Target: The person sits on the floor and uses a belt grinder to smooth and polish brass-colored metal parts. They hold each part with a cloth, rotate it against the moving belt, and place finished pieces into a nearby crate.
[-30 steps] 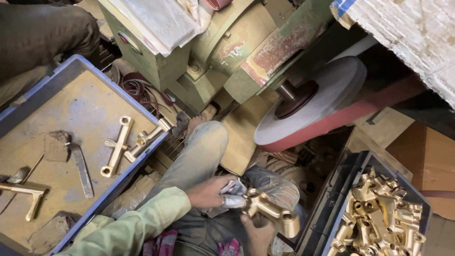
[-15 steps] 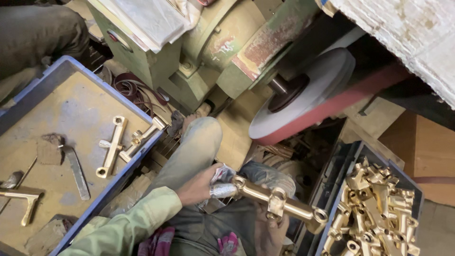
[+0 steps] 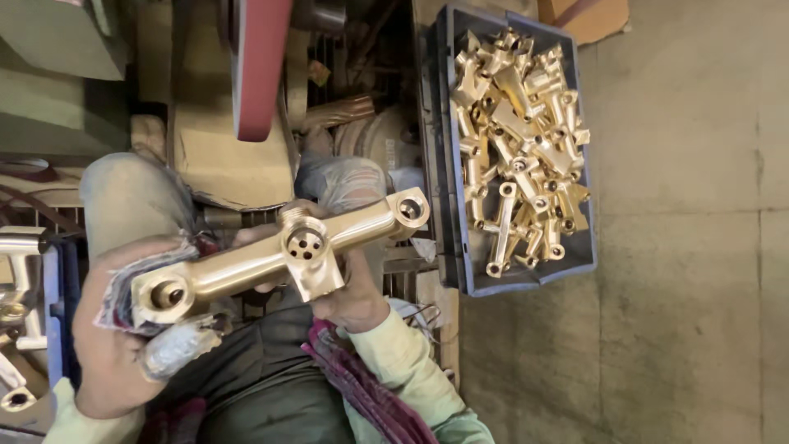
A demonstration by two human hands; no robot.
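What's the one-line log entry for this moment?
left hand: grips brass fitting end through cloth pad | right hand: holds fitting underneath at middle | crate of brass parts: right | sanding belt: above

Single head-worn view, looked steeply down, close over lap; brass fitting point(image 3: 283, 259) filled centre. Crate point(image 3: 448, 164) lay toward 2 o'clock, sanding belt point(image 3: 259, 66) toward 12 o'clock.

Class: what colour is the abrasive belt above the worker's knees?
Dull red belt, seen best in the head view.
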